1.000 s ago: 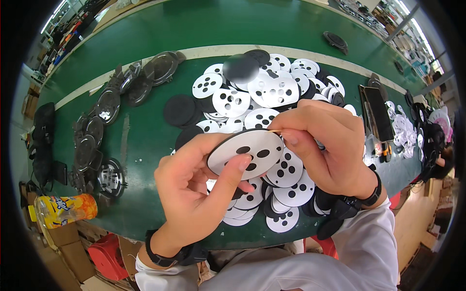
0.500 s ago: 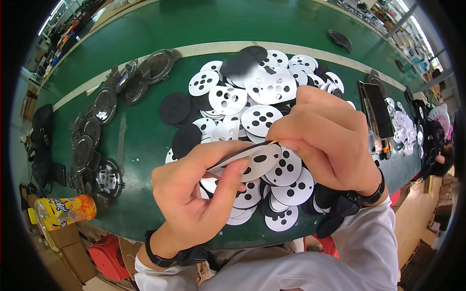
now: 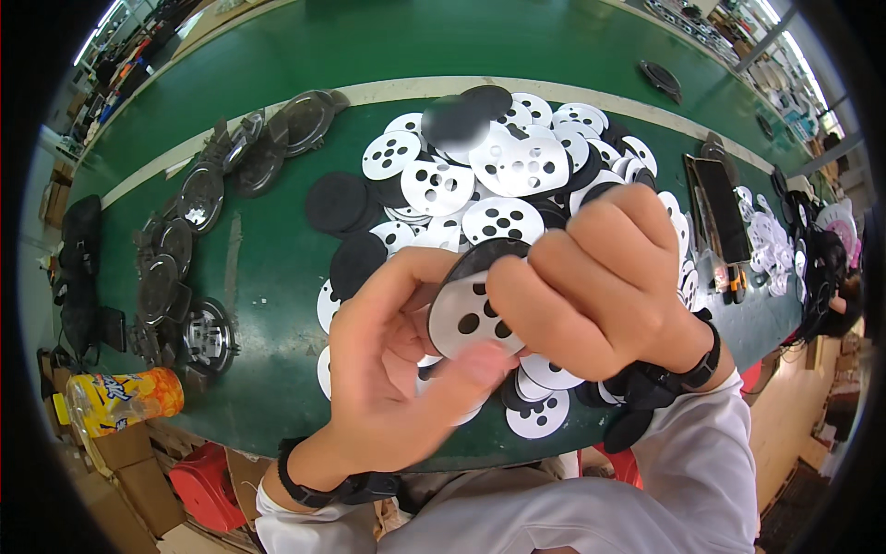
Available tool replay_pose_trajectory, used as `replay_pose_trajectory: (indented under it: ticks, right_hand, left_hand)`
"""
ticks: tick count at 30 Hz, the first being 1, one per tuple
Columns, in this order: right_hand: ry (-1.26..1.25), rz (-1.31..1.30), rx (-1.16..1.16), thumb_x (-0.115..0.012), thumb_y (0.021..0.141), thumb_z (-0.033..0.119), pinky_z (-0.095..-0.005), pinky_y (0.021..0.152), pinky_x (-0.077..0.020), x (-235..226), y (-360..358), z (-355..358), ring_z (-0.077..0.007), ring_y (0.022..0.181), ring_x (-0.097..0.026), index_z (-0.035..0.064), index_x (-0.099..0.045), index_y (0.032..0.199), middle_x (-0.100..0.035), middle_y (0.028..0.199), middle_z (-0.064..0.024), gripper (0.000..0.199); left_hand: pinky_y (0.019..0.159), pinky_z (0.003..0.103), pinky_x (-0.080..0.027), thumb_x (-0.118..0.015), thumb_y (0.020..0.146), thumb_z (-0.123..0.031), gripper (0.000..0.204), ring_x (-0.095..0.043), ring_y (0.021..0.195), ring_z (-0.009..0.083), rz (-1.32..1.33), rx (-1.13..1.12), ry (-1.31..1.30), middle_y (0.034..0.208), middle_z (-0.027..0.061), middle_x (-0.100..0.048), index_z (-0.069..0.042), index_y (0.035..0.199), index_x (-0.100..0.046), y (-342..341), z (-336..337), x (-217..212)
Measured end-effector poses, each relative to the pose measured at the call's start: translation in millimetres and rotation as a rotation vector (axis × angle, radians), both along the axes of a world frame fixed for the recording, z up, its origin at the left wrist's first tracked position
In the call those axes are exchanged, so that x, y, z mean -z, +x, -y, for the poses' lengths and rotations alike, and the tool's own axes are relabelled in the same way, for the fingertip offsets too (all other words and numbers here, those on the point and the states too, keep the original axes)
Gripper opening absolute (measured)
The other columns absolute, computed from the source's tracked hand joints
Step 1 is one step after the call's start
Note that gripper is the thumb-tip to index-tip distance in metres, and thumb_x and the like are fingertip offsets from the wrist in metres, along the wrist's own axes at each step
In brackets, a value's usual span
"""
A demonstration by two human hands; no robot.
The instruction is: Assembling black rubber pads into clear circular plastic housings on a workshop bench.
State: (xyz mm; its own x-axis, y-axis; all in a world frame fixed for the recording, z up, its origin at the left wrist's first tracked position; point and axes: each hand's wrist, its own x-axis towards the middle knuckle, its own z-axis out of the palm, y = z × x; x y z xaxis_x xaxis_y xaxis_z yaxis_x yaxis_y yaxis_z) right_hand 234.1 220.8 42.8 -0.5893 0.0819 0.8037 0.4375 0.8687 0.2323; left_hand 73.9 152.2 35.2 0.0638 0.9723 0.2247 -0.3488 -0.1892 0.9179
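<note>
Above the middle of the pile I hold a white-faced round disc point(image 3: 452, 314) with black holes and a dark layer showing along its upper edge. My left hand point(image 3: 392, 379) grips its left and lower side, the thumb lying across the lower part of the face. Curled over the right side of the disc is my right hand point(image 3: 600, 286), its fingers closed at the edge; the fingertips are hidden. Beneath and beyond both hands lies a loose pile of similar white discs point(image 3: 503, 222) with dark holes. Plain black discs point(image 3: 337, 203) are mixed in, mostly at the left of the pile.
Several dark round parts with frames point(image 3: 200, 198) line the left of the green table point(image 3: 277, 277). A dark flat slab point(image 3: 722, 210) and small white pieces point(image 3: 768, 242) lie at the right. A bottle with a yellow label point(image 3: 125, 402) is by the left edge, above a red stool point(image 3: 208, 487).
The disc has turned from a low slant to face me more upright. My right hand has come down and left over its right side, covering part of it; my left thumb has shifted lower.
</note>
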Motion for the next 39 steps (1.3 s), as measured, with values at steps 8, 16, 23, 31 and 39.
replay_pose_trajectory:
  ticks: [8, 16, 23, 31, 39]
  right_hand:
    - [0.029, 0.041, -0.217, -0.058, 0.042, 0.024, -0.0291, 0.053, -0.0266, -4.8, 5.1, 1.1, -0.013, 0.054, -0.037, 0.0078, -0.058, 0.078, -0.048, 0.062, 0.0037, 0.039]
    - [-0.539, 0.161, -0.09, -0.065, 0.066, 0.002, -0.0327, 0.057, -0.0334, -15.7, 9.5, -15.2, -0.0205, 0.058, -0.042, 0.0038, -0.057, 0.089, -0.051, 0.068, -0.0008, 0.024]
    - [-1.313, -0.252, -0.459, -0.039, 0.096, 0.007, -0.0244, 0.064, -0.0389, -15.4, 17.3, -9.9, -0.0105, 0.058, -0.041, 0.0006, -0.056, 0.093, -0.059, 0.084, -0.008, 0.019]
    - [-1.515, -0.206, -0.762, -0.077, 0.07, 0.015, -0.0217, 0.067, -0.0342, -6.2, 12.3, -10.3, -0.0072, 0.071, -0.038, 0.0028, -0.062, 0.096, -0.047, 0.122, -0.0088, 0.033]
    - [-1.575, -0.257, -0.681, -0.072, 0.073, 0.004, -0.0211, 0.071, -0.036, -4.1, 12.0, -7.8, -0.0074, 0.071, -0.035, 0.0017, -0.062, 0.101, -0.052, 0.121, -0.0101, 0.03]
  left_hand:
    - [0.071, 0.02, -0.042, -0.047, 0.095, -0.013, 0.01, -0.053, 0.077, 0.0044, 0.052, -0.145, -0.223, 0.084, -0.0013, -0.056, -0.007, 0.087, -0.05, -32.8, -16.6, 0.2]
    - [0.057, 0.023, -0.047, -0.049, 0.094, -0.019, 0.014, -0.06, 0.073, 0.0091, 0.295, -0.352, -0.199, 0.087, 0.0019, -0.062, -0.007, 0.097, -0.055, -47.1, -31.4, -1.6]
    - [0.067, 0.033, -0.054, -0.048, 0.095, -0.017, 0.016, -0.063, 0.084, 0.0168, 0.361, 0.029, -0.168, 0.094, 0.007, -0.064, -0.004, 0.101, -0.055, -31.9, -23.1, 5.2]
    - [0.079, 0.035, -0.055, -0.046, 0.096, -0.01, 0.016, -0.058, 0.1, 0.0152, 0.305, 0.153, -0.083, 0.114, 0.0075, -0.049, -0.002, 0.109, -0.053, -15.2, -14.4, 8.0]
    - [0.071, 0.028, -0.056, -0.055, 0.091, -0.008, 0.045, -0.061, 0.098, 0.0225, 0.223, -0.088, -0.108, 0.116, 0.0129, -0.043, -0.007, 0.129, -0.031, -16.4, -20.7, -1.2]
